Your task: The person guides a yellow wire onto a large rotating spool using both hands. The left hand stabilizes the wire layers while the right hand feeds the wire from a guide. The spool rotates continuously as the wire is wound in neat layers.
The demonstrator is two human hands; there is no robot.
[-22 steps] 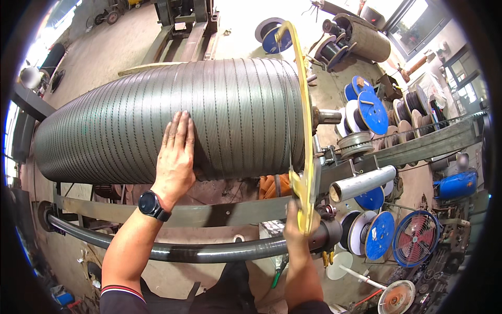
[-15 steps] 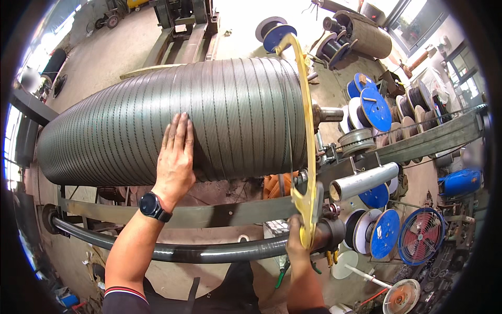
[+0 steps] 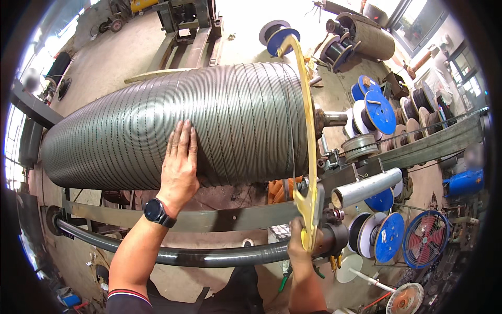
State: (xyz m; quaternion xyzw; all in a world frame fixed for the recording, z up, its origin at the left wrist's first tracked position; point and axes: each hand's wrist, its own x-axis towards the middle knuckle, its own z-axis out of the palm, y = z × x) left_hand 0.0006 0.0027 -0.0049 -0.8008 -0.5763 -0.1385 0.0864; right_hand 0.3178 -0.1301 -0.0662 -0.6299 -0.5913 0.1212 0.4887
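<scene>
My left hand (image 3: 180,172) lies flat on the near side of a large horizontal cylinder (image 3: 240,120). Rows of grey metal strands and dark twisted lines ring the cylinder's surface. The fingers are stretched out and hold nothing. My right hand (image 3: 298,246) is wrapped round the handle of a yellow-framed hacksaw (image 3: 309,131). The saw stands along the cylinder's right end, its frame reaching over to the far side. Its thin blade runs close against the surface there; whether it touches I cannot tell.
A black bar (image 3: 209,256) and a metal beam (image 3: 235,219) cross between me and the cylinder. To the right are a silver tube (image 3: 366,188), blue-flanged spools (image 3: 389,238) and a fan (image 3: 426,238). A forklift (image 3: 188,26) stands beyond the cylinder.
The whole view has shifted slightly, with the scene lower and to the right. My left hand stays flat on the cylinder, and my right hand keeps its grip on the hacksaw.
</scene>
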